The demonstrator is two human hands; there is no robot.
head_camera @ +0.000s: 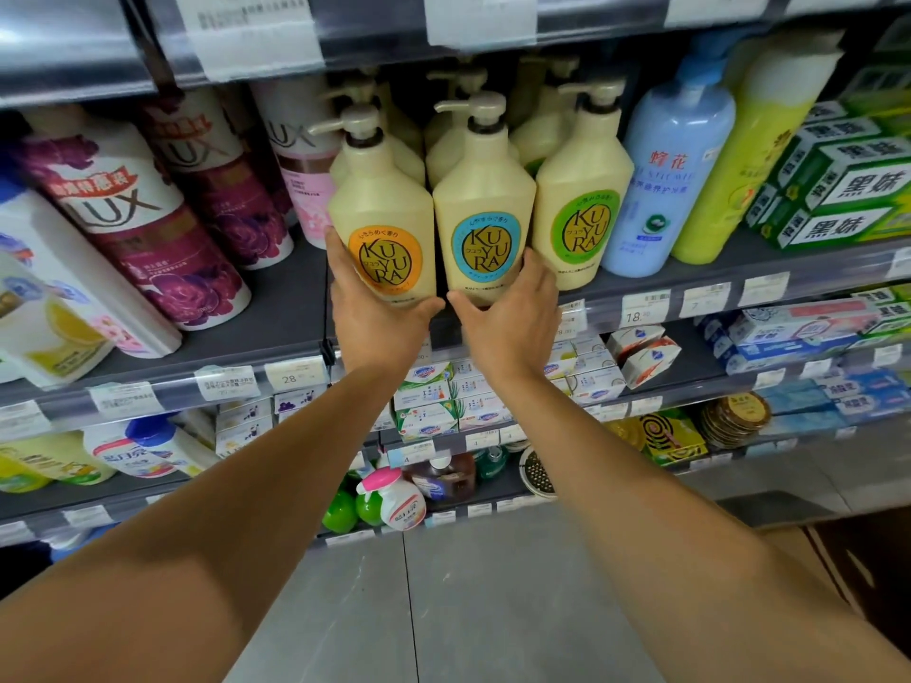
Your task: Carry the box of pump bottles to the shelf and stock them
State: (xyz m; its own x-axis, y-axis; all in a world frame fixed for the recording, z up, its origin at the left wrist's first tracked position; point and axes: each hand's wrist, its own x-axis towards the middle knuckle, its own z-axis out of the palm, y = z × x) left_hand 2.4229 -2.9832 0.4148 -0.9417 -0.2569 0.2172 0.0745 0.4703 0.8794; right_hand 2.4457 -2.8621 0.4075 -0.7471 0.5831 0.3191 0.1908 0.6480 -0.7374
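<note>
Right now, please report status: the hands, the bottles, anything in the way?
Left hand grips orange-label bottle, right hand grips blue-label bottle. Both upright at shelf front, bases hidden. Green-label bottle close beside on the right.

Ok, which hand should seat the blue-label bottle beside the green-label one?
Right hand, likely: it grips the blue-label bottle low on the side nearest the green-label bottle. The left hand is busy holding the orange-label bottle.
</note>
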